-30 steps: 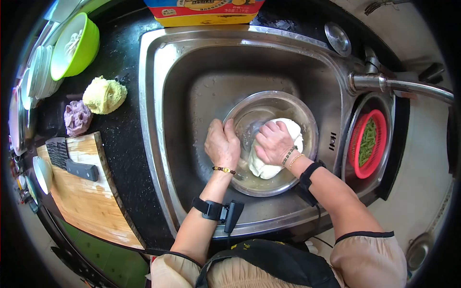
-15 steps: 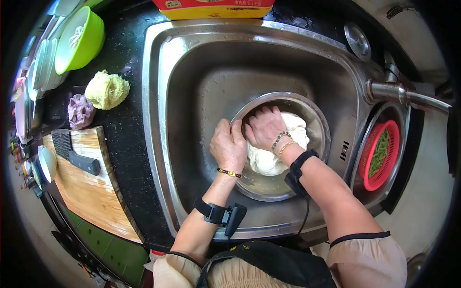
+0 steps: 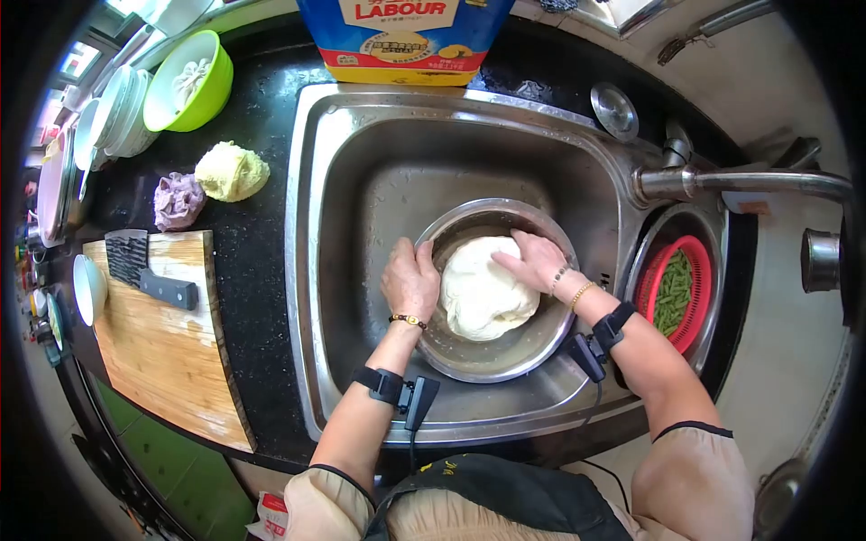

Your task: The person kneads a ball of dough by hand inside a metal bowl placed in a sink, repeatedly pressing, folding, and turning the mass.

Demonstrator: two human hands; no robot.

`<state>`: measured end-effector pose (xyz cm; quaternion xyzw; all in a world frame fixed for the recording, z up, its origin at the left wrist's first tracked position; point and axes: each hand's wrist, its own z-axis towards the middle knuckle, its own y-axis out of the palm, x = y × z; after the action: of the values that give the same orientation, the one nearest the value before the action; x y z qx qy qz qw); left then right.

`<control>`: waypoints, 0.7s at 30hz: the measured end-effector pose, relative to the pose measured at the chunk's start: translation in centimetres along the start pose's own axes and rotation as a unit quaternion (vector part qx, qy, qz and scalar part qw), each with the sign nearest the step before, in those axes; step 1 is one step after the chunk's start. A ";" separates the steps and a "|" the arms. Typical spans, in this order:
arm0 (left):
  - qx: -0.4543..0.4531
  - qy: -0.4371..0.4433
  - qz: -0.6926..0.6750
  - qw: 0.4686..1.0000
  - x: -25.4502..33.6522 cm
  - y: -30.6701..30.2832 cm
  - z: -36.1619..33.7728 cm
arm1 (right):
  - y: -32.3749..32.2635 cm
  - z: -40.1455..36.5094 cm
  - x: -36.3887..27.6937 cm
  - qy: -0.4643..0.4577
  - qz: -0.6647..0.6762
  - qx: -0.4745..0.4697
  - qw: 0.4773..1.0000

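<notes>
A large ball of white dough (image 3: 487, 302) lies in a round metal bowl (image 3: 494, 368) inside the sink. My left hand (image 3: 410, 281) is closed on the bowl's left rim, the thumb over the edge and the fingers along the outside. At the upper right of the dough, my right hand (image 3: 538, 263) rests against it with thumb and fingers apart. The thumb lies on the dough's top; some fingertips reach toward its far side and are partly hidden.
The steel sink (image 3: 307, 270) surrounds the bowl, with a faucet (image 3: 722, 180) at right. Green pieces fill a red basket (image 3: 693, 329) in the small basin. A cleaver (image 3: 149, 275) lies on a cutting board (image 3: 171, 361). Yellow dough (image 3: 232, 171), purple dough (image 3: 179, 200) and a green bowl (image 3: 203, 95) are at left.
My right hand has moved from pressing on the dough's left part to its upper right edge, and its fingers have spread. The left hand stays at the rim. The view has tilted.
</notes>
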<state>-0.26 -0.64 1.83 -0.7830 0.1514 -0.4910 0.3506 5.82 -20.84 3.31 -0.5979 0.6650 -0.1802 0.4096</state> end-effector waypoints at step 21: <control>-0.021 0.048 0.008 0.999 0.3 -0.2 0.2 | -1.6 -11.0 -3.8 -0.038 0.008 0.120 0.992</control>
<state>-0.02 -0.56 2.14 -0.7643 0.1846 -0.5223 0.3302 -1.73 -20.37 12.28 -0.5453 0.6272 -0.2325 0.5052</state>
